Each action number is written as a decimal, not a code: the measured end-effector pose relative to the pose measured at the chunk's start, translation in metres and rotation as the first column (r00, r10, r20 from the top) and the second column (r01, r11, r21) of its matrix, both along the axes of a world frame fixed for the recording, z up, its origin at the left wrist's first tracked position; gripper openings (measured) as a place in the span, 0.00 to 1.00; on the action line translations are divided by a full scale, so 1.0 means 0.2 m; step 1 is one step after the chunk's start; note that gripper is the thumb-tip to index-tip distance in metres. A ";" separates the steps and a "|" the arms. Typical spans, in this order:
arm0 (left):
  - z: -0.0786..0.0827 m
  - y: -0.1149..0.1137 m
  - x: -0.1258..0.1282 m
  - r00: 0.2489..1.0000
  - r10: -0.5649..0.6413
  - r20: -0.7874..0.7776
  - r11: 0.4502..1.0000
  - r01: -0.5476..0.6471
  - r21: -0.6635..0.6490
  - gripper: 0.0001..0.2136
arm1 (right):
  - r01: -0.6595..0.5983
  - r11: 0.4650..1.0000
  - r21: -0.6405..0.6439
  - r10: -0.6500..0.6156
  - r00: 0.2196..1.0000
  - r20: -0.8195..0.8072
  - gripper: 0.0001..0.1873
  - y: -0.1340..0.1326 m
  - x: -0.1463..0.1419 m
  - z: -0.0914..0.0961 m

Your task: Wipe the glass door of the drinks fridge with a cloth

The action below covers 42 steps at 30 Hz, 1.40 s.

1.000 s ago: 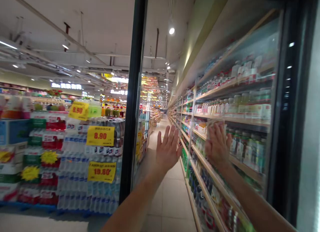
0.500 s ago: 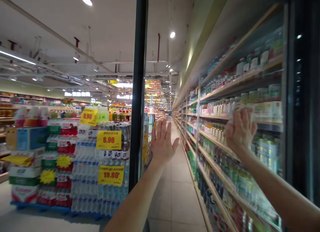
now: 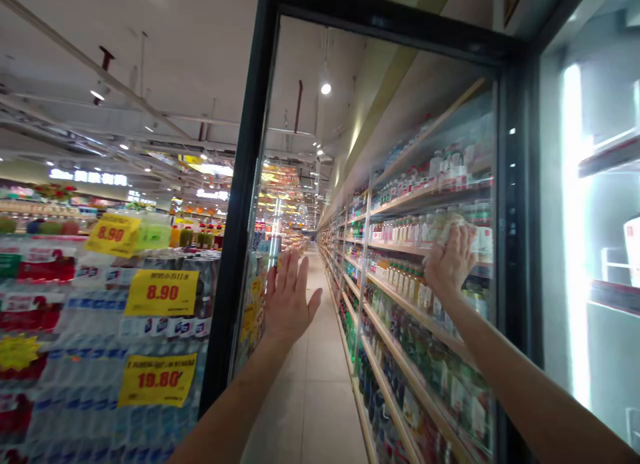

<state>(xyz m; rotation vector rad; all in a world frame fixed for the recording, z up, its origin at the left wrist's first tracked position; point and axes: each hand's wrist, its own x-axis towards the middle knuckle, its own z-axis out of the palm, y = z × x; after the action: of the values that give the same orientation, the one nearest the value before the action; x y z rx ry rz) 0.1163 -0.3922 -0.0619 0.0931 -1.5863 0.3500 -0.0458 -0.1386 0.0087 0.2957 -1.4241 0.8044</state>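
Observation:
A glass door with a black frame [image 3: 240,204] stands swung open in front of me, and the store shows through its pane. My left hand [image 3: 289,303] lies flat against the glass near the left side of the frame, fingers stretched and thumb out, with nothing in it. Higher up and to the right, my right hand [image 3: 451,259] presses a pale, crumpled cloth [image 3: 456,223] to the pane. Its fingers cover much of the cloth, which is slightly blurred.
At right is the lit cooler interior [image 3: 575,251] with shelves. Beyond the glass, long shelves of bottles [image 3: 400,277] line a tiled aisle [image 3: 310,357]. Stacked packs of bottled water [image 3: 90,377] with yellow price signs [image 3: 163,292] stand to the left.
My view has turned right, so the door and both hands sit further left and the cooler interior shows. My left hand stays flat; my right hand still holds the cloth against the glass.

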 end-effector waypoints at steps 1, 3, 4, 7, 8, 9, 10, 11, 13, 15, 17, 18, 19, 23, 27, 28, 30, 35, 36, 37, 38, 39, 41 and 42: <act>0.00 0.00 0.00 1.000 0.002 -0.001 1.000 -0.002 -0.002 0.30 | -0.002 0.995 0.102 0.006 0.999 -0.041 0.31 -0.04 0.02 -0.01; 0.00 -0.01 -0.01 1.000 0.006 -0.005 1.000 -0.006 -0.007 0.30 | 0.034 0.899 0.437 0.053 0.981 -0.185 0.30 -0.13 0.08 -0.04; 0.00 -0.01 -0.01 1.000 0.007 -0.008 1.000 -0.007 -0.013 0.30 | 0.076 0.791 0.607 0.103 0.961 -0.255 0.30 -0.17 0.11 -0.05; 0.00 -0.03 -0.02 1.000 0.006 -0.013 1.000 -0.006 -0.029 0.31 | 0.162 0.656 0.737 0.137 0.935 -0.327 0.29 -0.22 0.13 0.00; 0.00 -0.03 -0.02 1.000 0.006 -0.013 0.999 -0.006 -0.033 0.31 | 0.145 0.742 0.654 0.081 0.950 -0.303 0.29 -0.22 0.12 0.05; 0.00 -0.04 -0.02 1.000 0.005 -0.013 0.999 -0.006 -0.035 0.31 | 0.118 0.847 0.518 0.018 0.968 -0.249 0.29 -0.20 0.10 0.10; 0.00 -0.04 -0.03 1.000 0.004 -0.015 0.999 -0.004 -0.036 0.31 | 0.094 0.923 0.374 -0.028 0.984 -0.179 0.30 -0.19 0.09 0.15; 0.00 -0.04 -0.03 1.000 0.002 -0.018 0.999 -0.003 -0.036 0.31 | 0.078 0.956 0.282 -0.044 0.991 -0.125 0.30 -0.19 0.09 0.17; 0.00 -0.04 -0.03 1.000 0.001 -0.027 0.999 -0.002 -0.040 0.30 | 0.064 0.932 0.357 -0.020 0.992 -0.125 0.31 -0.21 0.12 0.17; 0.00 -0.04 -0.03 1.000 0.004 -0.030 0.999 -0.005 -0.043 0.30 | 0.103 0.746 0.657 0.078 0.968 -0.240 0.31 -0.26 0.17 0.09; 0.00 -0.04 -0.03 0.999 0.008 -0.031 0.999 -0.009 -0.047 0.30 | 0.195 0.483 0.854 0.227 0.914 -0.337 0.31 -0.31 0.22 0.02; 0.00 -0.05 -0.03 0.999 0.009 -0.033 0.999 -0.010 -0.050 0.30 | 0.222 0.428 0.876 0.263 0.897 -0.356 0.30 -0.33 0.23 0.01; 0.00 -0.05 -0.03 0.999 0.009 -0.034 0.999 -0.010 -0.050 0.30 | 0.217 0.457 0.863 0.253 0.898 -0.360 0.30 -0.33 0.23 0.02; 0.00 -0.05 -0.03 0.999 0.006 -0.032 0.999 -0.007 -0.042 0.30 | 0.083 0.840 0.536 0.041 0.976 -0.216 0.30 -0.34 0.21 0.16; 0.00 -0.05 -0.03 0.999 0.002 -0.036 0.999 -0.003 -0.036 0.30 | 0.146 0.604 0.783 0.155 0.943 -0.295 0.31 -0.35 0.23 0.07; 0.00 -0.05 -0.03 1.000 0.000 -0.030 0.999 -0.001 -0.032 0.30 | 0.196 0.477 0.857 0.229 0.914 -0.336 0.31 -0.35 0.23 0.04; -0.01 -0.05 -0.03 1.000 -0.006 -0.019 1.000 0.005 -0.026 0.30 | 0.272 0.346 0.898 0.318 0.867 -0.385 0.31 -0.32 0.22 -0.01; -0.01 -0.05 -0.03 1.000 -0.018 -0.019 1.000 0.018 -0.016 0.30 | 0.134 0.787 0.602 0.045 0.961 -0.274 0.30 -0.26 0.16 0.07; -0.01 -0.05 -0.03 1.000 -0.020 -0.016 1.000 0.020 -0.013 0.30 | 0.128 0.796 0.592 0.039 0.964 -0.262 0.30 -0.25 0.17 0.05; -0.01 -0.05 -0.03 1.000 -0.021 -0.013 1.000 0.021 -0.010 0.30 | 0.136 0.747 0.650 0.070 0.957 -0.281 0.30 -0.25 0.18 0.02; -0.01 -0.05 -0.03 1.000 -0.021 -0.010 1.000 0.021 -0.009 0.29 | 0.159 0.646 0.746 0.134 0.939 -0.316 0.30 -0.26 0.20 -0.03; -0.01 -0.04 -0.03 1.000 -0.020 -0.007 1.000 0.020 -0.010 0.29 | 0.193 0.520 0.832 0.218 0.912 -0.348 0.30 -0.26 0.21 -0.07; -0.01 -0.04 -0.03 1.000 -0.017 -0.003 1.000 0.017 -0.016 0.30 | 0.239 0.381 0.893 0.330 0.867 -0.373 0.30 -0.26 0.22 -0.14; -0.01 -0.04 -0.03 1.000 -0.014 -0.001 1.000 0.014 -0.013 0.30 | 0.228 0.420 0.878 0.324 0.866 -0.380 0.29 -0.26 0.22 -0.16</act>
<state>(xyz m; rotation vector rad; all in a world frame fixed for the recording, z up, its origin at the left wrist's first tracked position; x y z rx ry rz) 0.1112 -0.4007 -0.0640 0.0717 -1.5827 0.3493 -0.0028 -0.1897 -0.0224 1.3290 -1.2013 -0.1536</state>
